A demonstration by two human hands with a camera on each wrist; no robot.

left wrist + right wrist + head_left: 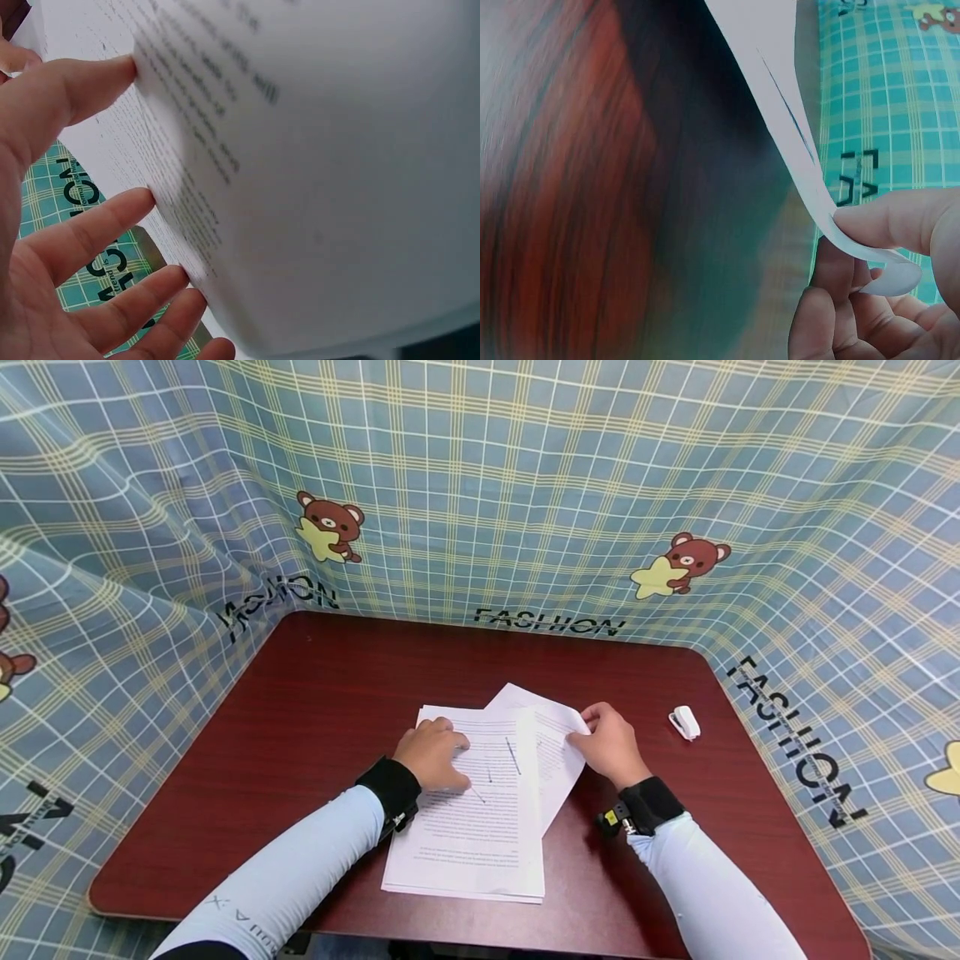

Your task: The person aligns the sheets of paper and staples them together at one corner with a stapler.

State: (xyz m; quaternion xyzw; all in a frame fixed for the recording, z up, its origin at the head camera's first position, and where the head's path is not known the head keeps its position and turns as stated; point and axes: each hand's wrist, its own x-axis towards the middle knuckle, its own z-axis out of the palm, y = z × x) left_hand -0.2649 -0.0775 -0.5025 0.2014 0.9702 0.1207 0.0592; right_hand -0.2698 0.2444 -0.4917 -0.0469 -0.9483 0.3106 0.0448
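A stack of printed paper (pixel 480 852) lies near the front of the table, its text upside down as seen from here. My left hand (pixel 433 756) rests on its left side, fingers spread. In the left wrist view, the fingertips (pixel 139 199) touch the printed page (pixel 322 187). A tilted sheet (pixel 558 752) sticks out to the right from the stack. My right hand (pixel 611 745) pinches that sheet's upper right corner between thumb and fingers. In the right wrist view, the held paper (pixel 780 112) curls at the edge and stands off the table.
A small white stapler (pixel 684 723) sits on the dark red table (pixel 360 668), to the right of my right hand. A plaid cloth (pixel 480 485) with bear prints surrounds the table at the back and sides.
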